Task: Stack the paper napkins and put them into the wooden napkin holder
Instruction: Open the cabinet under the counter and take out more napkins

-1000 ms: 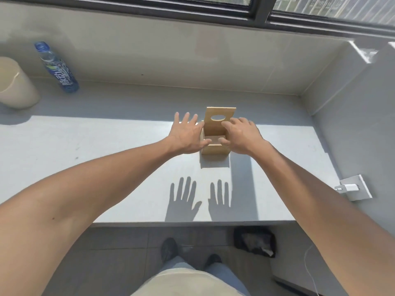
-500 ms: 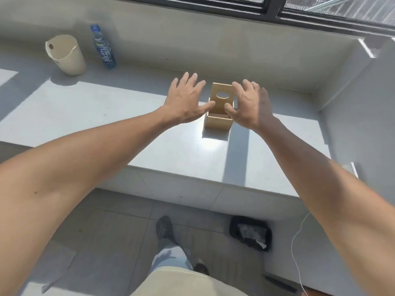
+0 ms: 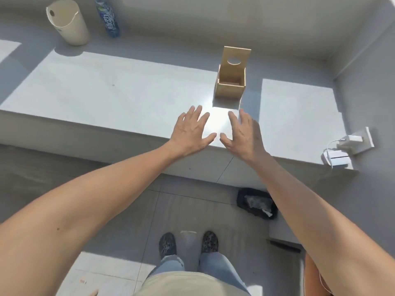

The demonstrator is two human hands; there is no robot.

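Observation:
The wooden napkin holder stands upright on the grey ledge, a tall back panel with a round hole behind an open box. I see no napkins in it or anywhere else. My left hand and my right hand hover side by side over the ledge's front edge, short of the holder. Both have spread fingers and hold nothing.
A cream cylindrical container and a water bottle stand at the back left of the ledge. A wall socket with a white charger is on the right. A black bag lies on the floor below the ledge.
Both hands have drawn back from either side of the holder toward the ledge's front edge. The view has pulled back and tilted down, showing my feet.

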